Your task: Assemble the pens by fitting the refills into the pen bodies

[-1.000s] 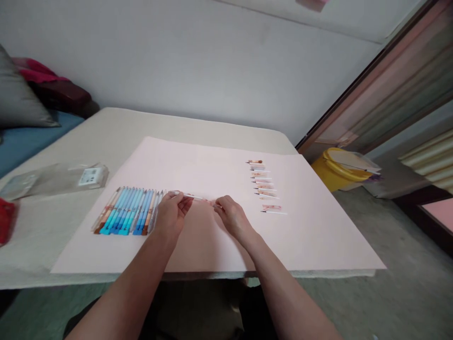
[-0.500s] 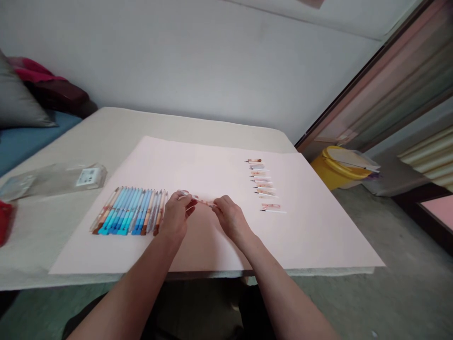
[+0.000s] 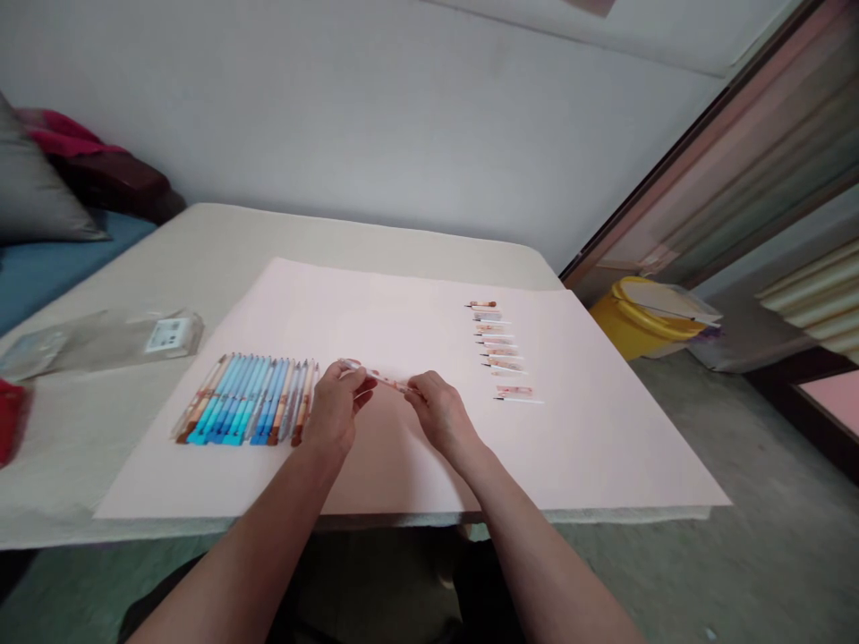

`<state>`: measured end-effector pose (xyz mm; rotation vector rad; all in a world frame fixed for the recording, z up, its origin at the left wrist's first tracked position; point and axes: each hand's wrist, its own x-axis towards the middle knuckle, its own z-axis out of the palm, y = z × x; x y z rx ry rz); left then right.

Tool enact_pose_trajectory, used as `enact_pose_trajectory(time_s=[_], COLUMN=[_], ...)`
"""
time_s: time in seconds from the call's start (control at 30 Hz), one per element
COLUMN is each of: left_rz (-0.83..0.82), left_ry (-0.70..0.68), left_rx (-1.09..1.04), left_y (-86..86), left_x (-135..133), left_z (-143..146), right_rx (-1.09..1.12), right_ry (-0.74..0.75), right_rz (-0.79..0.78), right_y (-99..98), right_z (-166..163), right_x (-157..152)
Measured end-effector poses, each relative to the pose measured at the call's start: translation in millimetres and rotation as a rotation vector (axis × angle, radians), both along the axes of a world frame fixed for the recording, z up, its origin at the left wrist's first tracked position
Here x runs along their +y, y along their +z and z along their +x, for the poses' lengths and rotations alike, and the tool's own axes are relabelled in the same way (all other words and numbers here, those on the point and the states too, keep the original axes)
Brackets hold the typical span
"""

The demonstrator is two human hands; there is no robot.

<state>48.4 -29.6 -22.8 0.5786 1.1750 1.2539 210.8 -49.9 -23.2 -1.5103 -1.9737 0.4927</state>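
Observation:
Between my hands, just above the pink sheet [image 3: 403,465], is a slim white pen with reddish markings [image 3: 384,379]. My left hand [image 3: 335,407] is closed on its left end, thumb and fingers pinching it. At the other end my right hand [image 3: 436,404] is closed with its fingertips around the pen. Close by on the left lies a row of several pens [image 3: 245,400], blue, turquoise, tan and brown, side by side. To the right is a column of thin white refills with dark tips [image 3: 520,401] and short patterned cap-like pieces [image 3: 514,390].
A clear plastic bag with a white label [image 3: 167,334] lies on the table's left side, near a red item [image 3: 9,420] at the edge. A yellow bucket [image 3: 621,317] stands on the floor at right. Behind the table [image 3: 376,237] rises a white wall [image 3: 376,116].
My right hand has shifted very slightly to the right along with the pen's right end. My left hand and the laid-out pens stay where they were.

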Motion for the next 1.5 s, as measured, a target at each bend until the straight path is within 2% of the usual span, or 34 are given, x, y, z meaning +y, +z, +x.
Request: enact_pose_trajectory(time_s=[0.43,0.83,1.0,1.23,1.37,1.5], left_rz=[0.025,0.037,0.045,0.044,0.023,0.023], left_ry=[-0.055,-0.057,-0.095,-0.124,-0.069,0.024], left_rx=[0.012,-0.03,-0.047,-0.05,-0.014,0.002], left_y=[2.0,3.9,8.5,13.6,12.0,5.7], left_x=[-1,1,-1,-2,0,4], left_z=[-2,-3,-1,0,1,-2], right_rx=[0.0,0.1,0.107,0.248,0.295,0.431], right_ry=[0.025,-0.084,-0.099,-0.13,-0.126,-0.099], right_rz=[0.019,0.046,0.003,-0.136,-0.166,-0.302], right_y=[-3.6,-2.5,-2.7,0.8,0.9,1.3], right_z=[0,-8,-7,-11,-14,-16], right_x=[1,-5,-4,-2,-3,-5])
